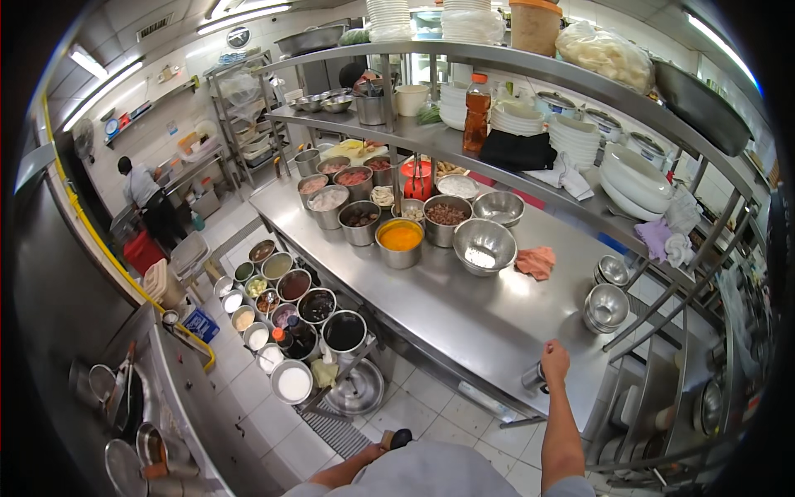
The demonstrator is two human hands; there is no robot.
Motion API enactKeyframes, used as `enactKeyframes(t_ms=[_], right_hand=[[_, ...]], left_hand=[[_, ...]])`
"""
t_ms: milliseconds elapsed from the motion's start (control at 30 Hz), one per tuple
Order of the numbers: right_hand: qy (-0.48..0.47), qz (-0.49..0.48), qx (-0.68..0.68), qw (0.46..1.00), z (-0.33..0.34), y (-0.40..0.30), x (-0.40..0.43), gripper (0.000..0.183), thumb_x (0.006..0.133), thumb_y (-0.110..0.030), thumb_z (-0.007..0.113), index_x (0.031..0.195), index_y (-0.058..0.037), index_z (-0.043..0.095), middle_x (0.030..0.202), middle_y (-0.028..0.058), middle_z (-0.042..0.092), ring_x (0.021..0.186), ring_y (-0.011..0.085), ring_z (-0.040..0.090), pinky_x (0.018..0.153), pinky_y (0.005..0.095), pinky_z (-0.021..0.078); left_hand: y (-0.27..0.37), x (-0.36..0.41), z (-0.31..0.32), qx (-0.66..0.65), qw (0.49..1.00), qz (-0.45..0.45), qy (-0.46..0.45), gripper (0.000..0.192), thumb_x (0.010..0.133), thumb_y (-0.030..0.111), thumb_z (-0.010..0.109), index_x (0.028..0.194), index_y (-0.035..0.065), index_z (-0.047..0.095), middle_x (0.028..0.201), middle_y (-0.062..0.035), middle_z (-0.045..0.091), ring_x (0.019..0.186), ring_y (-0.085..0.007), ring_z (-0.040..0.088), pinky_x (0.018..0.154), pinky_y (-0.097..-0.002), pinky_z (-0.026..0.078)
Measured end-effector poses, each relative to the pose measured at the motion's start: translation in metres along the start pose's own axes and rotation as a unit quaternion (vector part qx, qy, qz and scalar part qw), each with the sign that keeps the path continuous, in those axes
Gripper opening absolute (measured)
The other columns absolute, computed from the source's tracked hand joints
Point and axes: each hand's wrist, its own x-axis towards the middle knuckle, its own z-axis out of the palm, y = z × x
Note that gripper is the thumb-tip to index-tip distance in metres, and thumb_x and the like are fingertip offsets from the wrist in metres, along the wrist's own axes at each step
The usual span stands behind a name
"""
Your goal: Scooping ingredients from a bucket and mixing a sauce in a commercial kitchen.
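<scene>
My right hand point(554, 360) is at the right end of the steel worktable point(435, 298), beside a small metal cup point(533, 376) with a dark handle; whether the fingers hold it is not plain. Low in the view my left hand point(373, 453) is near my waist, next to a brown and black object point(396, 439) that I cannot name; its grip is unclear. Further back on the table stand a pot of orange liquid point(400, 240), a pot of chopped brown food point(447, 214), a steel mixing bowl point(484, 246) and a crumpled pink cloth point(535, 263).
A rack of seasoning pots point(293, 382) stands left of the table. Stacked steel bowls point(606, 307) sit at its right end. Overhead shelves point(428, 140) carry plates and a bottle point(476, 112). At the lower left is a cooking range point(180, 379). A person point(146, 189) stands far left.
</scene>
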Motion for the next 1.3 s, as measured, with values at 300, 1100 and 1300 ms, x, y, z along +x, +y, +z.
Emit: enactKeyframes(t_ms=[300,1100,1300], right_hand=[[-0.028,-0.004,-0.025,0.999,-0.007,-0.013,-0.001,0.012,0.084,-0.023,0.059,0.088,-0.0123,0.065,0.081,0.0123,0.068,0.080,0.0351,0.065,0.070,0.0446,0.0504],[-0.016,-0.012,-0.015,1.000,-0.004,-0.008,-0.001,0.012,0.085,-0.021,0.058,0.087,-0.0116,0.065,0.078,0.0139,0.067,0.077,0.0362,0.064,0.068,0.0458,0.0493],[-0.018,-0.012,-0.017,1.000,-0.006,-0.008,-0.003,0.012,0.084,-0.021,0.058,0.087,-0.0111,0.065,0.078,0.0141,0.067,0.078,0.0362,0.064,0.068,0.0455,0.0495]], left_hand=[[-0.022,0.006,0.012,-0.025,1.000,0.006,0.006,0.041,0.081,0.047,0.062,0.112,0.0197,0.066,0.090,-0.0127,0.067,0.066,-0.0224,0.061,0.059,-0.0353,0.050],[-0.029,0.002,0.016,-0.060,0.998,-0.024,0.008,0.042,0.081,0.040,0.063,0.114,0.0139,0.067,0.094,-0.0132,0.067,0.075,-0.0236,0.061,0.068,-0.0359,0.049],[-0.019,-0.007,0.013,-0.022,1.000,-0.006,0.018,0.042,0.080,0.040,0.062,0.113,0.0139,0.068,0.104,-0.0164,0.068,0.092,-0.0297,0.064,0.083,-0.0382,0.049]])
